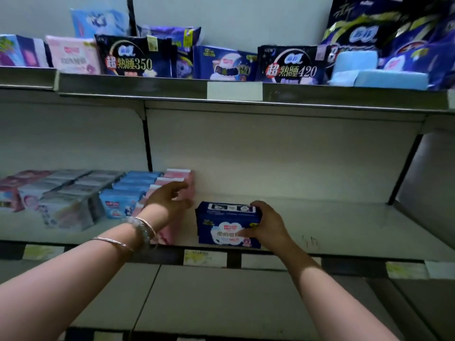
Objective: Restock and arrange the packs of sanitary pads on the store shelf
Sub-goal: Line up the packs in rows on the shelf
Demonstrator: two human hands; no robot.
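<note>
At frame centre, the right hand (267,226) grasps 1 blue pack (225,230) that stands on the middle shelf (344,225), thumb on its front. Just left of it, the left hand (170,196) is at the pink packs (183,179), fingers spread and loose, holding nothing.

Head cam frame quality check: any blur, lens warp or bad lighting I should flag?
Head view: the left hand and the pink packs by it are motion-blurred, while the dark blue pack gripped by the right hand reads fairly sharp. Head view: the upper shelf edge bows from the wide lens, and the bags at top right smear. Head view: dim, bluish light below it, no glare.
</note>
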